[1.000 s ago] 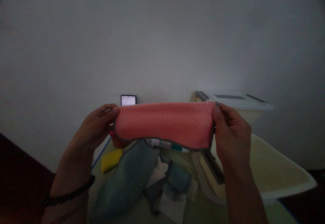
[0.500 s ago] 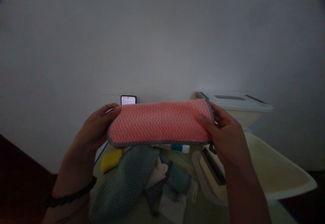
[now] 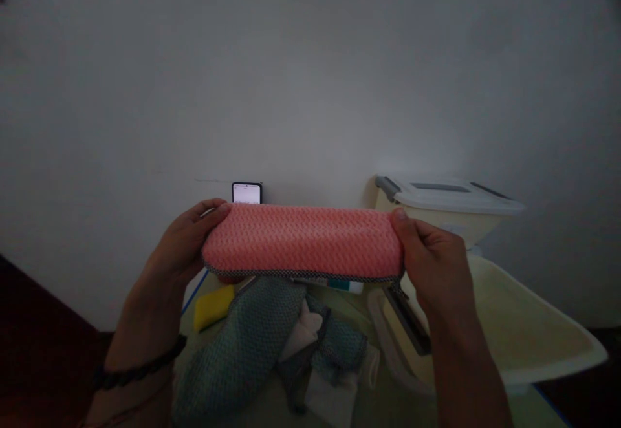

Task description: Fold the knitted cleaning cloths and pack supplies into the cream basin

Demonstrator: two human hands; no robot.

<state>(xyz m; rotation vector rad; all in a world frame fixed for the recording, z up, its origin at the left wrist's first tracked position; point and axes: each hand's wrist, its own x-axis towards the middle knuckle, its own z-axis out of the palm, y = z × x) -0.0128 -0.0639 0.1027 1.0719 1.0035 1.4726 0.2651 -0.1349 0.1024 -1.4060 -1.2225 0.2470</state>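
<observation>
A pink textured cleaning cloth [image 3: 305, 240] with a black-and-white checked edge is stretched, folded over, between my two hands above the table. My left hand [image 3: 191, 240] grips its left end, thumb on top; a dark braided bracelet circles that wrist. At the opposite end, my right hand [image 3: 431, 253] pinches the upper right corner between thumb and fingers. Beneath the cloth lies a crumpled green-blue cloth [image 3: 252, 344] in a heap with white fabric [image 3: 332, 395]. A white and teal tube [image 3: 347, 286] is partly covered by the pink cloth.
A yellow sponge [image 3: 213, 307] rests on the left of the table. Behind, a phone [image 3: 247, 193] leans against the wall. To the right stand a lidded storage box [image 3: 451, 195] and an open cream bin [image 3: 533, 324], with a grey-handled lid [image 3: 407, 321] beside it.
My right hand has shifted its grip to the upper corner, its thumb now at the top edge. The cloth's right end has dropped slightly and its checked side edge has turned out of sight.
</observation>
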